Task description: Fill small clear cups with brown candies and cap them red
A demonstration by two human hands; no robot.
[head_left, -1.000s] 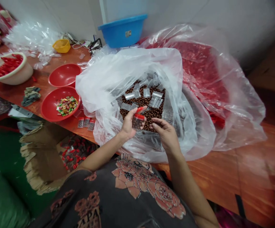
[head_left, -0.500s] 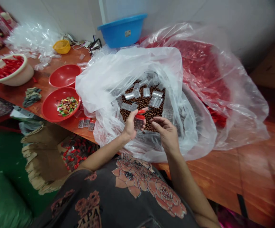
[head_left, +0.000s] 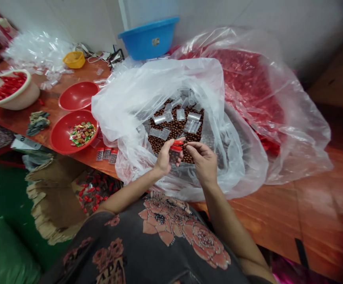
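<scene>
On the table (head_left: 263, 215), a big white bag (head_left: 124, 102) of brown balls (head_left: 175, 129), two hands over its near side.
The right hand (head_left: 204, 161) has moved closer to the left hand (head_left: 163, 158); its fingers bend in, tips close together, but I can't tell if they hold anything. The left grip is curled around a small red-topped box (head_left: 175, 150).

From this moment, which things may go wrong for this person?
The red-capped container in the left hand might slip into the brown balls below. The small containers lying near the edge of the table could be knocked off. The loose rim of the white plastic bag might sag over the balls.
</scene>
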